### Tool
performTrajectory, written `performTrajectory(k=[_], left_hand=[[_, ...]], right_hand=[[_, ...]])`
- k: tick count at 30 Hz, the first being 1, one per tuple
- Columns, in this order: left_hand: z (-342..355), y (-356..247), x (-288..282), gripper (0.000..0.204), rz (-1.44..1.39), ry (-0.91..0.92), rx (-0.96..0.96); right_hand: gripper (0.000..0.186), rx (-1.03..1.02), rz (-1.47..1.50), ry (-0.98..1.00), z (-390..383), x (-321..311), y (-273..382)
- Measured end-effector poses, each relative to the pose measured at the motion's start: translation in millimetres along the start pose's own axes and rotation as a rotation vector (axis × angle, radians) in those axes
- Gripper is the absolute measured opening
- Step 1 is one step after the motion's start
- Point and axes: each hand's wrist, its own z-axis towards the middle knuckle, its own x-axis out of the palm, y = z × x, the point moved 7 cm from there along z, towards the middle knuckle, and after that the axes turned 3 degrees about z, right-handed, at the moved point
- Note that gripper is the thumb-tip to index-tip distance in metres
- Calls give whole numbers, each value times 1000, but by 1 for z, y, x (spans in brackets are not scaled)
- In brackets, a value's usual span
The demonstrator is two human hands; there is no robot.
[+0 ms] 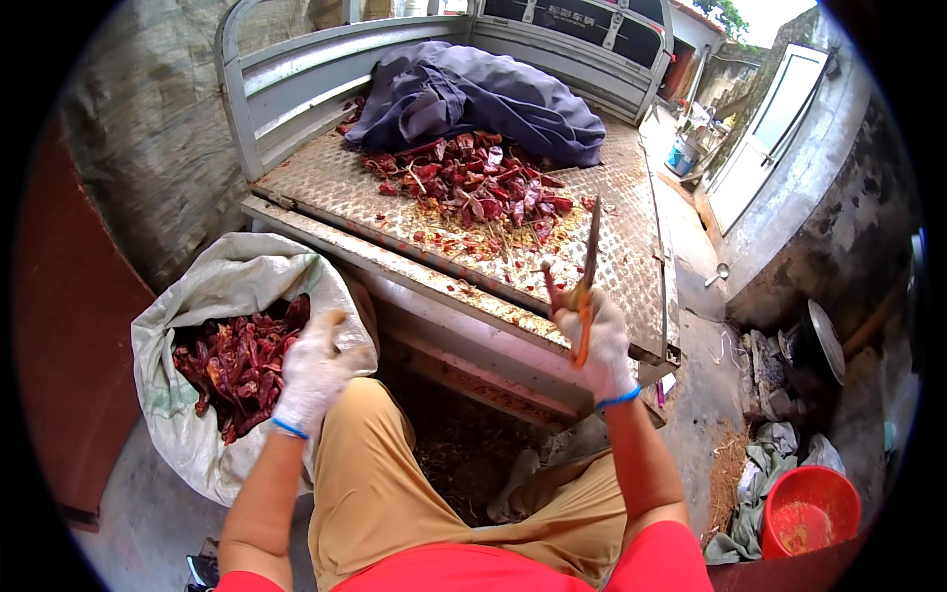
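My left hand (318, 363), in a white glove with a blue cuff, is at the right rim of a white woven sack (187, 301). Its fingers are apart and I see nothing in them. Dried red chili peppers (242, 365) fill the sack's mouth. Over the edge of the truck bed, my right hand (602, 345), gloved the same way, grips orange-handled scissors (592, 252) with the blades pointing up. A slim dark red piece (549, 280), perhaps a chili, sticks up by its fingertips. Beyond lies a heap of dried chilies (483, 183) among seeds and scraps.
Dark blue cloth (473, 94) covers the back of the heap on the metal truck bed (626, 212). Railings (345, 44) edge the bed. On the right are a red bucket (811, 513), a round pan (825, 341) and a white door (769, 138). A spoon (719, 273) lies near the wall.
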Motion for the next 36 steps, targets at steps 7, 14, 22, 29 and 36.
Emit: performTrajectory(k=[7,14,22,29,36], left_hand=[[-23,-91,112,46,-1161,416,-55],[-18,-92,137,27,-1308,431,-211],[-16,-105,136,34,-994,487,-39],[-11,-79,165,35,-1112,463,36],[-14,-81,164,43,-998,385,99]], right_hand=[[21,-78,-82,254,-91,70,17],[28,-144,-454,159,-75,32,35],[47,148,-1241,-120,54,-105,-26],[36,-206,-1141,-84,38,-43,20],[21,-576,-523,413,-51,86,41]])
